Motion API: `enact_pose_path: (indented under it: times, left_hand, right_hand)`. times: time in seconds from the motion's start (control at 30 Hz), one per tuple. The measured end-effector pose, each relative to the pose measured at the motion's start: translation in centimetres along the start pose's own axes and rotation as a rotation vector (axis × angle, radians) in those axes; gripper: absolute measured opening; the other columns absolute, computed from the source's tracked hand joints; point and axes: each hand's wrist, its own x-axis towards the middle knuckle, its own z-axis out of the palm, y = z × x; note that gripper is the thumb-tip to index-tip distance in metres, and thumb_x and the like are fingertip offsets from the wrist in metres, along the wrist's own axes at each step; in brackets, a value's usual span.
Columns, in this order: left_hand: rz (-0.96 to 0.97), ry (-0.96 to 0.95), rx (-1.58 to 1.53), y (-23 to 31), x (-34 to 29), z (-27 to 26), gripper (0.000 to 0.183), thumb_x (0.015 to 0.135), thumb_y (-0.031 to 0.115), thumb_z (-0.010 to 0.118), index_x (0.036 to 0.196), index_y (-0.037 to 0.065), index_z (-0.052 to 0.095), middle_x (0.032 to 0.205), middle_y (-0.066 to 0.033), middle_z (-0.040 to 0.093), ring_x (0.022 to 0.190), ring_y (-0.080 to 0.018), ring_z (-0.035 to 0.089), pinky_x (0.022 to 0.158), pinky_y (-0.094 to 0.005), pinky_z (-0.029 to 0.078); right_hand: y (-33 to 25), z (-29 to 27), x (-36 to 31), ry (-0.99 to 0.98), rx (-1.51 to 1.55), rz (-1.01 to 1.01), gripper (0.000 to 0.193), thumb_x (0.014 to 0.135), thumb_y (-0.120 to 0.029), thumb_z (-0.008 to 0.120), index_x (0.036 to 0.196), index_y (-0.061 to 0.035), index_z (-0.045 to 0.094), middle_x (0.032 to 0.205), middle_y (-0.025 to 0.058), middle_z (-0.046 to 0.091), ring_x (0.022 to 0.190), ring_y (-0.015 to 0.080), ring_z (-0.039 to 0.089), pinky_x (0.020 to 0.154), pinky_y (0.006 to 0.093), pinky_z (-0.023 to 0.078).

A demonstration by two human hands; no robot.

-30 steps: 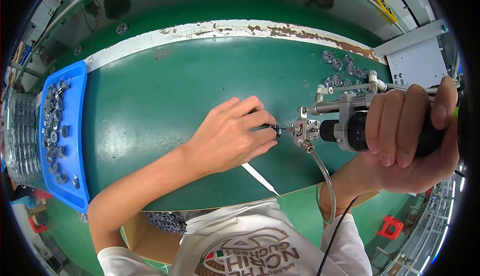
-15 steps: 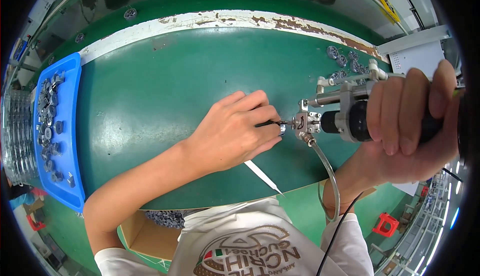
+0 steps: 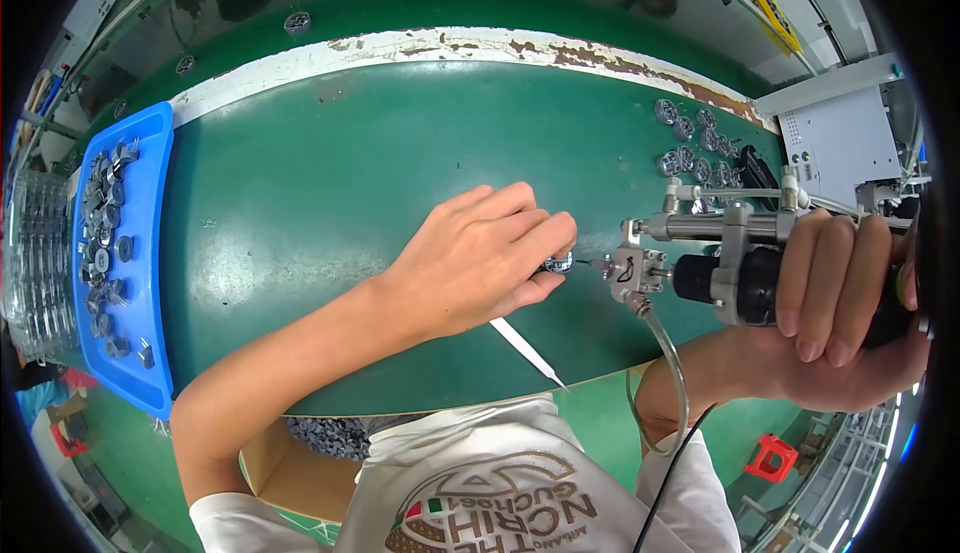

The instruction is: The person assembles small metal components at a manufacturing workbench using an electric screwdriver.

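My left hand (image 3: pixel 487 258) is closed at mid-table, pinching a small round metal part (image 3: pixel 558 264) between thumb and fingers. Most of that part is hidden by the fingers. On the right, my right hand (image 3: pixel 835 298) wraps round the black grip of a screw-feeding power screwdriver (image 3: pixel 740 278). It lies roughly level, its metal nose (image 3: pixel 628 271) and thin tip pointing left at the part, a small gap between them. A clear hose (image 3: pixel 672 353) hangs from the nose. Just below my left hand, a white pointed stick (image 3: pixel 527 353) lies on the green table (image 3: pixel 300 183).
A blue tray (image 3: pixel 155 243) of small grey parts stands at the left, beside stacked clear plastic trays (image 3: pixel 40 263). Several round metal parts (image 3: pixel 684 128) lie at the back right, near a white box (image 3: pixel 840 143). A cardboard box (image 3: pixel 300 478) sits below the front edge.
The screwdriver has drawn back to the right and slightly toward me, its tip leaving the round part. My left hand keeps its place, with more of the part showing.
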Motion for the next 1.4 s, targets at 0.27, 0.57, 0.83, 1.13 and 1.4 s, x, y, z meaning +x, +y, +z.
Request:
enact_pose_path:
  times: [0.27, 0.57, 0.83, 1.13, 1.4]
  left_hand:
    - [-0.007, -0.012, -0.006, 0.0, 0.0, 0.1, 0.034, 0.071, 0.012, 0.087, 0.096, 0.011, 0.065, 0.085, -0.0005, 0.065, 0.083, -0.0203, 0.062, 0.068, -0.0348, 0.051]
    - [-0.022, -0.025, -0.024, 0.0, 0.0, -0.1, 0.034, 0.07, 0.01, 0.086, 0.095, 0.012, 0.063, 0.086, 0.0003, 0.065, 0.084, -0.0203, 0.061, 0.069, -0.035, 0.05]
    - [-0.04, -0.052, -0.06, 0.1, 0.3, -0.1, 0.034, 0.072, 0.012, 0.085, 0.096, 0.012, 0.062, 0.088, -0.0005, 0.065, 0.085, -0.0215, 0.06, 0.072, -0.0357, 0.05]
    - [-0.108, -0.064, 0.062, 1.0, -0.9, -4.3, 0.031, 0.078, 0.014, 0.085, 0.102, 0.012, 0.066, 0.095, -0.0027, 0.068, 0.094, -0.0255, 0.064, 0.08, -0.0381, 0.054]
    - [-0.61, 0.319, 0.755, 2.5, -9.5, -19.9, 0.035, 0.089, 0.002, 0.073, 0.123, 0.008, 0.071, 0.117, -0.0091, 0.073, 0.108, -0.026, 0.066, 0.09, -0.0408, 0.052]
  right_hand:
    - [1.5, -0.2, -0.4, -0.098, 0.176, 0.063, 0.02, 0.099, -0.028, 0.053, 0.095, -0.0091, 0.049, 0.051, -0.0026, 0.051, 0.037, 0.0041, 0.048, 0.034, 0.0165, 0.04]
    - [2.3, 0.7, -0.3, -0.17, 0.155, 0.065, 0.022, 0.102, -0.031, 0.051, 0.096, -0.01, 0.047, 0.052, -0.0028, 0.05, 0.036, 0.0054, 0.046, 0.034, 0.0185, 0.04]
    - [1.1, 1.5, 0.0, -0.143, 0.012, 0.105, 0.023, 0.106, -0.031, 0.046, 0.096, -0.0111, 0.045, 0.054, -0.0024, 0.048, 0.039, 0.0068, 0.042, 0.038, 0.0199, 0.039]
    - [-3.2, -0.6, 0.4, 0.047, 0.103, -0.091, 0.022, 0.103, -0.027, 0.052, 0.094, -0.0069, 0.053, 0.051, -0.0043, 0.045, 0.037, 0.004, 0.039, 0.037, 0.0156, 0.035]
    - [-2.2, -2.9, -0.4, -0.183, 0.047, 0.012, 0.029, 0.113, -0.034, 0.035, 0.105, -0.0084, 0.045, 0.059, -0.0004, 0.048, 0.042, 0.0079, 0.04, 0.042, 0.023, 0.039]
